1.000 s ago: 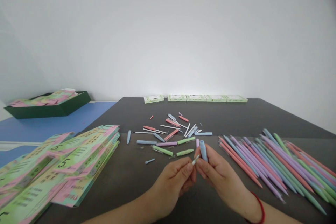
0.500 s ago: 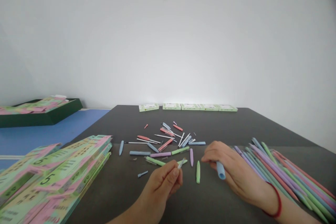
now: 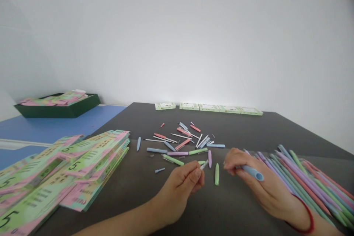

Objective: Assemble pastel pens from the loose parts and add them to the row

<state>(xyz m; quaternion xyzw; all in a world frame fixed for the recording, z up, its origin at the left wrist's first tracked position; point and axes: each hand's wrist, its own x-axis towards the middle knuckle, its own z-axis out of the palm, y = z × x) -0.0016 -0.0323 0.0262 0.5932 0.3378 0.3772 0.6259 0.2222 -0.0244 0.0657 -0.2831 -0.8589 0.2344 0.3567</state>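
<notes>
My left hand is closed, thumb against fingers, on a small clear, whitish piece whose end sticks out towards the right; its exact kind is hard to make out. In my right hand a light blue pen barrel is gripped, its hollow open end facing me and to the right. A green pen cap-like piece lies on the table between the hands, with a purple one just beyond. Behind my left fingers lies a green pen part. White refills and coloured pen parts are scattered farther out.
Long coloured pen barrels lie bundled at the right. Stacked printed boxes stand at the left. A dark green tray holds more packets on a blue surface. Several pale green boxes line the black table's far edge.
The whole view has shifted, so the table's things appear farther right and slightly higher. In my right hand the blue barrel has turned, its open end swinging to the right. My left hand keeps its pinch.
</notes>
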